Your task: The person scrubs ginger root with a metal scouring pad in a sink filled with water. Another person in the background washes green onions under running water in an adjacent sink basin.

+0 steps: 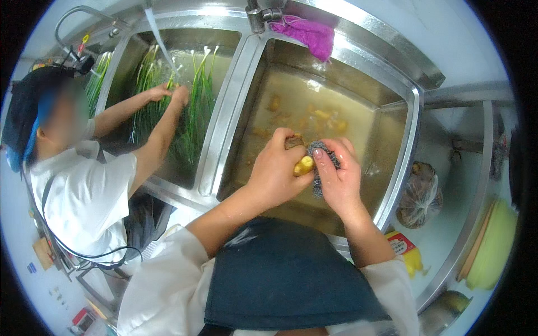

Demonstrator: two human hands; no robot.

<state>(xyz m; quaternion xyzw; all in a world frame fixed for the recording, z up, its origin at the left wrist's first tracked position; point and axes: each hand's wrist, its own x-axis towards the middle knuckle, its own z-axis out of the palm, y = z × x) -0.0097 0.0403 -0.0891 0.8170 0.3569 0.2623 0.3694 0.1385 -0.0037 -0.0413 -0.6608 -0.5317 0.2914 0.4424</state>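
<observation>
My left hand [277, 168] grips a knobbly ginger root [304, 165], whose pale yellow cut end shows between thumb and fingers. A brown, unpeeled part of the root sticks up above the fingers. In my right hand [342, 176] is a grey wire scouring pad [318, 185], pressed against the root's right side. Both hands are above the water of a stainless steel sink basin [391, 126]. Several ginger pieces [323, 115] lie under the cloudy water beyond my hands.
At left a co-worker [80, 180] handles green onions [204, 84] in the neighbouring basin, under a running hose [157, 33]. A purple cloth [309, 33] hangs over the back rim beside a tap [255, 19]. Right of the sink are a plastic-bagged bundle [420, 195] and a yellow package [405, 250].
</observation>
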